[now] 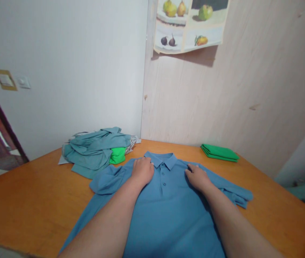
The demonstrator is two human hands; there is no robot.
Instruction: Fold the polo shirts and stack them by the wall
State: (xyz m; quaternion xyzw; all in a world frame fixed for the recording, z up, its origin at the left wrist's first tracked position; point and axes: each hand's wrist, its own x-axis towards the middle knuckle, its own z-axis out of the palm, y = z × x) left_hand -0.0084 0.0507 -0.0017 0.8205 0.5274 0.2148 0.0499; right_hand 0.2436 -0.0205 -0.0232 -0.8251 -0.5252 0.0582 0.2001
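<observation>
A blue polo shirt (pixel 165 215) lies front side up, its buttoned collar at the far end and its lower part running out of view toward me. My left hand (pixel 143 170) is closed on the cloth at the left shoulder, beside the collar, with the fingertips partly hidden. At the opposite shoulder, my right hand (pixel 197 177) has its fingers curled onto the fabric. The left sleeve is bunched, and the right sleeve stretches outward with creases near its end.
On the wooden table (pixel 29 200), a loose heap of grey-green clothes (pixel 93 147) sits at the back left, with a bright green cloth (pixel 117 155) in it. A folded green garment (pixel 219 152) lies at the back right. Walls stand behind; a fruit poster (pixel 190 25) hangs there.
</observation>
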